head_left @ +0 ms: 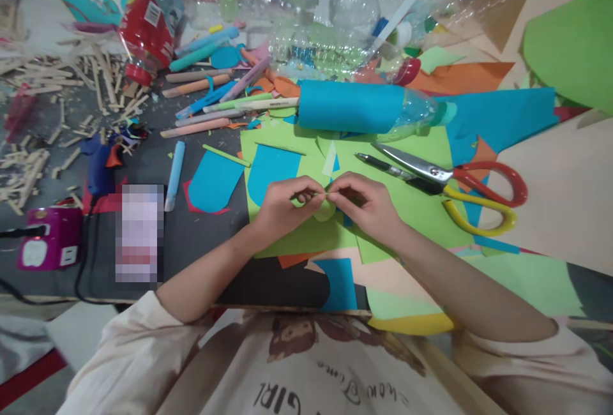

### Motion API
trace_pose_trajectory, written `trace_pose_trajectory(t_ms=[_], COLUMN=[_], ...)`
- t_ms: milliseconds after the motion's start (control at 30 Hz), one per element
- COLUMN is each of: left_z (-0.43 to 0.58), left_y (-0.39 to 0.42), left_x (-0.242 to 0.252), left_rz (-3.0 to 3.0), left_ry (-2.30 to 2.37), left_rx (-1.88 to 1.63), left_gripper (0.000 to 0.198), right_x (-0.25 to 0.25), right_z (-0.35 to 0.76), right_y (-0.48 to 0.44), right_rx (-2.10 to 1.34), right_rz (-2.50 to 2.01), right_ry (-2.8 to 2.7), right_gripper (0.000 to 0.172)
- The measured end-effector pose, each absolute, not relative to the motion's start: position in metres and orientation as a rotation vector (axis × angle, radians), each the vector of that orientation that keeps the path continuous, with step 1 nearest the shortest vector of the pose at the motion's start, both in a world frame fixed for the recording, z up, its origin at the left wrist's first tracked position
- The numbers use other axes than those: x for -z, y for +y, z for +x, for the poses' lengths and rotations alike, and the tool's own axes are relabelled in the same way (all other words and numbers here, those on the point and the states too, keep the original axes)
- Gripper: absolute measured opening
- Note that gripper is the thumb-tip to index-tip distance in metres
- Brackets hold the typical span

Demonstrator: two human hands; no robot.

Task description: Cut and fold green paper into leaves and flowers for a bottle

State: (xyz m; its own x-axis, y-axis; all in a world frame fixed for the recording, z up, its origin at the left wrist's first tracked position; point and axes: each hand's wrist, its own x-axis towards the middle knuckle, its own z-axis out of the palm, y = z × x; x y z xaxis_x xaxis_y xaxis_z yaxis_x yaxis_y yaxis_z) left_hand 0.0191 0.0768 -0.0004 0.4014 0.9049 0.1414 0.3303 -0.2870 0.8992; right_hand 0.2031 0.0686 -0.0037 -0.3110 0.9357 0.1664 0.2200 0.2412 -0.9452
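Note:
My left hand (287, 207) and my right hand (366, 204) meet over green paper sheets (306, 239), thumbs and fingertips pinched together. Between them is a small light-green paper piece (325, 211), its rounded end showing below the fingertips; the fingers hide part of it. Left of my hands lie two blue rounded paper shapes, one (215, 182) backed with red, the other (271, 172) partly behind my left hand. Each has a thin green rolled strip along its top. Just beyond my right hand are a black pen (397, 171) and scissors (438, 175) with red and yellow handles.
A plastic bottle wrapped in blue paper (352, 106) lies behind the hands. Pastel markers (201, 86), clear bottles (330, 51) and wooden sticks (36, 76) crowd the back. To the left are a blue glue gun (99, 166), a purple box (50, 238) and a phone (140, 233).

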Motion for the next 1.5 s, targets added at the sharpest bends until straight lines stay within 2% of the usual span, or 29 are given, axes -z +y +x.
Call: trace_pose_trajectory(t_ms=[167,400,700,967,1233,1500], left_z=[0.0194,0.0214,0.0239,0.0255,0.0275,0.0250], left_y=[0.0769,0.0786,0.0782,0.0807,0.0793,0.0790], left_x=[-0.0026,-0.0061,-0.0043,-0.0018,-0.0012,0.0002], left_rz=[1.781,1.616,1.561,1.442,1.442,1.504], left_ry=[1.090,1.234,1.210,1.280,1.261,1.203], left_rx=[-0.820,-0.806,-0.838,-0.854,-0.844,-0.839], left_gripper=[0.026,0.025,0.023,0.020,0.023,0.016], right_x=[0.0017,-0.0008,-0.0014,0.0009,-0.0014,0.0000], right_z=[0.2029,0.2021,0.2023,0.2051,0.2019,0.2052], right_y=[0.0682,0.0711,0.0717,0.0752,0.0735,0.0742], right_rx=[-1.204,-1.377,-1.416,-1.402,-1.369,-1.385], right_rz=[-1.110,-1.186,-1.185,-1.211,-1.202,-1.196], right_ry=[-1.652,-1.445,-1.390,-1.193,-1.389,-1.459], right_gripper=[0.018,0.033,0.042,0.042,0.046,0.034])
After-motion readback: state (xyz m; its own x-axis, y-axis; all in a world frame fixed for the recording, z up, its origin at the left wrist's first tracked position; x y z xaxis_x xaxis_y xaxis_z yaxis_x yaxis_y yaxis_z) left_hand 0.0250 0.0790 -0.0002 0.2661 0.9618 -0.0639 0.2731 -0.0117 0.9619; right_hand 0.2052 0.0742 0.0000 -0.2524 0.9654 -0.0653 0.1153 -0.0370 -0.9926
